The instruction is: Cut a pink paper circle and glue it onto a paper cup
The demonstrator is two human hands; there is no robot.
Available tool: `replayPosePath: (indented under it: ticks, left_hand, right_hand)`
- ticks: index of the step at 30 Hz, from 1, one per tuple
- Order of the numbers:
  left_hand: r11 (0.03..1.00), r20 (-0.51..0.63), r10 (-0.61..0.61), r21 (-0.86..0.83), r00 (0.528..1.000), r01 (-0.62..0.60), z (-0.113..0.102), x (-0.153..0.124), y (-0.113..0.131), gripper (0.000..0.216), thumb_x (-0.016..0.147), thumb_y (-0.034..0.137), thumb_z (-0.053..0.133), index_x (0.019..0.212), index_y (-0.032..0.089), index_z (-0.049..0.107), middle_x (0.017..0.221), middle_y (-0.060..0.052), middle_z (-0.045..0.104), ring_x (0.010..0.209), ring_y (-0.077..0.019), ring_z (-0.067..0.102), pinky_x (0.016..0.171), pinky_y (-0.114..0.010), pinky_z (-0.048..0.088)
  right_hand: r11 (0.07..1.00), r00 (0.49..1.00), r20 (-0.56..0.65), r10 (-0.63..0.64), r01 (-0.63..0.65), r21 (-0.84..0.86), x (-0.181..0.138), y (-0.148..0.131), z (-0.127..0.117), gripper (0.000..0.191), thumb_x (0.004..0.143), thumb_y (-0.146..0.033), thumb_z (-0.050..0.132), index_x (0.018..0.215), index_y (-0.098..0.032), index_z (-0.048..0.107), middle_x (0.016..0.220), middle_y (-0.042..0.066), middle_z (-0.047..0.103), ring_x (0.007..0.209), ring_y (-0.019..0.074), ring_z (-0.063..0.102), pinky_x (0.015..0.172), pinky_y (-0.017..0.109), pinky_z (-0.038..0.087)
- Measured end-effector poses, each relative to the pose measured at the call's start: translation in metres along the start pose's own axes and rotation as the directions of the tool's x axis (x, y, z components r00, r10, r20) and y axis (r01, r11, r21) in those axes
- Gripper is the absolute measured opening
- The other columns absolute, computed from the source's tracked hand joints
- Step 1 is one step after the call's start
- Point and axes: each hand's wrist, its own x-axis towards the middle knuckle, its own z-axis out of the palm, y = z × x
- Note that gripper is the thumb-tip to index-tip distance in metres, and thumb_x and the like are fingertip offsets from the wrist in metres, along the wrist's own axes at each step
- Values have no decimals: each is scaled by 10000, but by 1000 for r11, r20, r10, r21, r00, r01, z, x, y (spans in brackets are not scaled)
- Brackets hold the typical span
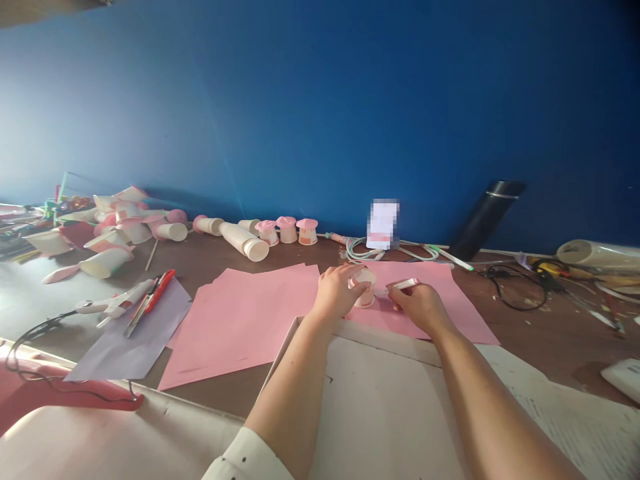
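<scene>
Step in hand looks like marking round a cup on paper, judging by the pose; left hand (336, 288) has its grip wrapped round a small white paper cup with pinkish print (365, 298), which sits on a flat pink paper sheet (465, 313) on the brown wooden tabletop (525, 347); right hand (420, 307) has its grip pinched on a slim white marker with a pinkish end (407, 283), pointed at the cup's side, near its base.

Next move probably calls for the left to pin the cup without sliding, the right to run the tip round the base; a slip would spoil the outline.

Hard to make out: fingers cover much of the cup, so can't tell which end is down; marker tip is too small to tell if it touches paper; no drawn line readable; white upright card (384, 230) behind is pixelated; printed paper sheet (570, 413) at lower right is blurred and cut off; pink-and-white paper cup heap (117, 227) at far left overlaps too much to count.
</scene>
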Motion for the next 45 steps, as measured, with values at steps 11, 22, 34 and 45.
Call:
replayPosePath:
  ticks: [11, 22, 34, 45]
  left_hand:
    - [1000, 2, -3, 2, 1000, 3, 0, 0, -1, 416, 807, 378, 639, 1221, 329, 636, 1256, 15, 638, 1129, -215, 536, 1018, -349, 394]
    - [1000, 4, -15, 7, 1000, 14, 2, 2, -3, 425, 801, 389, 643, 1221, 326, 639, 1277, 11, 626, 1136, -217, 534, 1021, -352, 388]
    - [1000, -12, 5, 3, 1000, -5, 3, 2, -5, 423, 800, 381, 644, 1219, 322, 639, 1247, 16, 644, 1119, -217, 540, 1003, -348, 405]
    - [1000, -9, 18, 1, 1000, -18, 2, 1, -4, 420, 803, 382, 638, 1219, 321, 638, 1218, 18, 656, 1124, -221, 531, 999, -346, 402]
  right_hand:
    - [1000, 1000, 15, 6, -6, 11, 1, -3, 0, 409, 801, -466, 524, 490, -208, 585, 555, 31, 651, 560, 168, 575, 548, 265, 388]
    - [999, 1000, 18, -12, 11, 46, 5, -1, 3, 414, 815, -467, 513, 507, -201, 591, 546, 20, 638, 542, 159, 566, 522, 252, 381]
    - [997, 999, 25, 41, -43, 69, 8, -4, 6, 380, 805, -467, 542, 567, -193, 653, 580, 33, 677, 551, 162, 590, 519, 245, 393]
    - [990, 996, 40, 75, -79, 115, 16, 1, 9, 370, 794, -461, 555, 575, -188, 674, 586, 33, 683, 558, 156, 592, 527, 242, 404]
